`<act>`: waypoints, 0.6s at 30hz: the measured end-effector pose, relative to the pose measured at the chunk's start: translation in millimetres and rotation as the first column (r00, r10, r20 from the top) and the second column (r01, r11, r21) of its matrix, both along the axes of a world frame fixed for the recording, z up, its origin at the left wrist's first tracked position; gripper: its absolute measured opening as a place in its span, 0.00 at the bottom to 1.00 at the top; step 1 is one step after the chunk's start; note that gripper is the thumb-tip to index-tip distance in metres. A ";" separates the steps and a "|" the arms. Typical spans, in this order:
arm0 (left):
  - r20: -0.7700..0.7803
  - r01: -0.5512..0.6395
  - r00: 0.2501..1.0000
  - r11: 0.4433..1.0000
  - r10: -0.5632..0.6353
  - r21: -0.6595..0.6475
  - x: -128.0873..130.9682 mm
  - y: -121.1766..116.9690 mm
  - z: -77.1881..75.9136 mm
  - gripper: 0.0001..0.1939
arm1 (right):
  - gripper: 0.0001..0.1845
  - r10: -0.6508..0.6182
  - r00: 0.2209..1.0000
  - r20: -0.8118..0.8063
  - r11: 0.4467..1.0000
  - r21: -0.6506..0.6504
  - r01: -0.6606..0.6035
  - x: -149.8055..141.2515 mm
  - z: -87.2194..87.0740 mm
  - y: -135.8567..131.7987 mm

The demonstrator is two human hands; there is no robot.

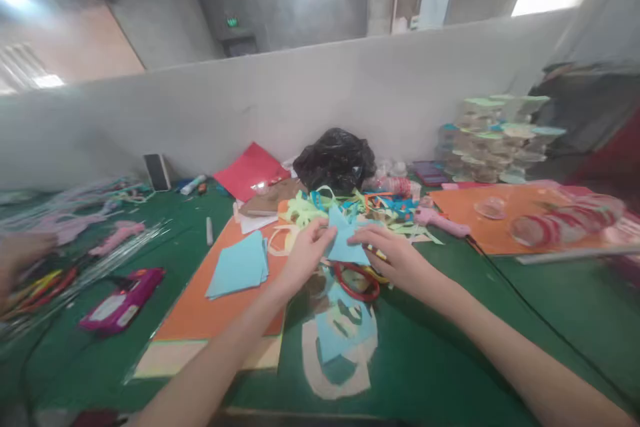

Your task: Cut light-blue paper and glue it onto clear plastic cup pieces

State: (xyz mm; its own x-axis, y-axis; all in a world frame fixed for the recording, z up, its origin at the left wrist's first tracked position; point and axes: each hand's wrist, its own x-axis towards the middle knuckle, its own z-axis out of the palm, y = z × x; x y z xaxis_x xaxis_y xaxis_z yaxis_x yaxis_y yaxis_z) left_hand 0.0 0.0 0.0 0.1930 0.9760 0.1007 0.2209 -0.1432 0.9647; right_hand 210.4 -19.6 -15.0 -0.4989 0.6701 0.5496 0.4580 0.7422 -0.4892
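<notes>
Both my hands hold one folded light blue paper piece [345, 240] above the green table [450, 333]. My left hand [305, 253] pinches its left edge with thumb and fingers. My right hand [395, 257] grips its right side, fingers closed on it. Under the hands lie red-handled scissors [356, 282] and blue and cream paper offcuts [340, 347]. A stack of light blue paper squares [239, 265] rests on an orange sheet [210, 307] to the left of my left hand.
A heap of coloured paper strips [350, 207] and a black plastic bag [335, 160] lie behind the hands. A pink glue gun [440, 220], an orange board [505, 220] with tape rolls, stacked clear containers [495, 140], a magenta box [123, 300]. Another person's blurred hand [20, 250] at far left.
</notes>
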 end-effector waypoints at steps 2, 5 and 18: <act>-0.031 -0.011 0.999 1.000 0.012 0.028 0.4 0.5 1.6 0.17 | 0.12 -0.030 0.999 0.011 0.999 -0.029 0.030 0.8 -0.8 0.7; -0.040 0.006 0.999 0.999 -0.004 0.037 0.2 0.8 1.6 0.16 | 0.12 -0.054 0.999 0.000 0.995 -0.079 0.054 0.6 0.1 0.9; 0.096 0.128 0.987 0.992 -0.126 -0.021 5.7 -5.5 2.5 0.15 | 0.12 -0.060 0.992 -0.109 0.980 -0.197 0.037 -2.0 7.1 0.5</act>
